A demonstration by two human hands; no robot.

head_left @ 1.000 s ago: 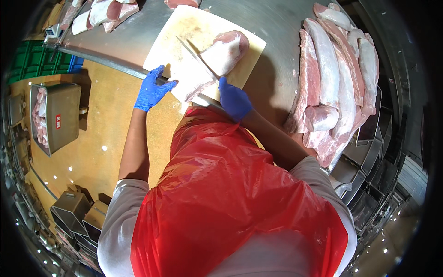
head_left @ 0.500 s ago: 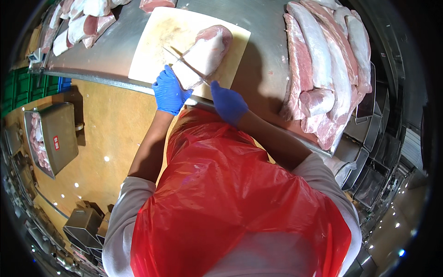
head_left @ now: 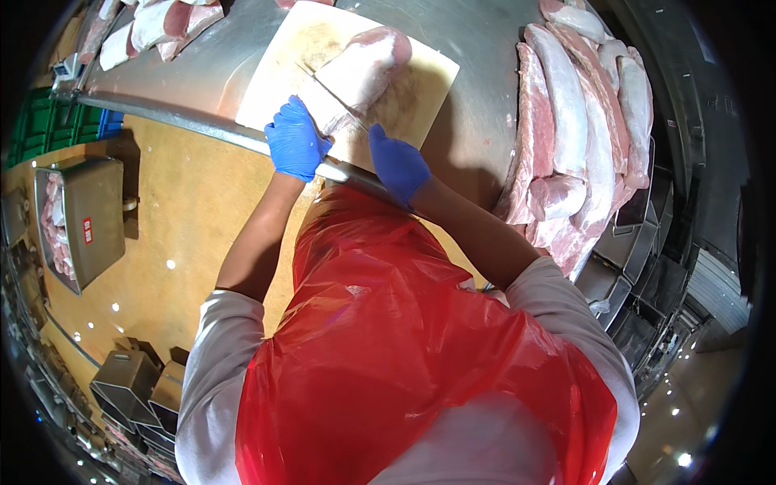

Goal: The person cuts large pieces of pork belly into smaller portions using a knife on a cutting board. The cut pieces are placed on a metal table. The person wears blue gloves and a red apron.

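A pale piece of pork (head_left: pixel 364 65) lies on a cream cutting board (head_left: pixel 428 101) at the edge of the steel table. My left hand (head_left: pixel 297 139), in a blue glove, has its fingers curled on the near left end of the meat. My right hand (head_left: pixel 398 166), also gloved in blue, grips a long knife (head_left: pixel 331 92) by its handle, which is hidden in the fingers. The thin blade slants up and left across the left part of the meat, toward the far left of the board.
Long pork loins (head_left: pixel 558 105) are piled on the table at right, with more cut pieces (head_left: pixel 158 32) at far left. On the yellow floor stand a meat-filled steel bin (head_left: pixel 103 222) and more bins (head_left: pixel 121 380) lower left. Green crates (head_left: pixel 50 121) sit beside the table.
My left hand has moved right from the board's edge onto the meat, its fingers now more curled. My right hand, with the knife, has shifted only slightly. The view has shifted a little.
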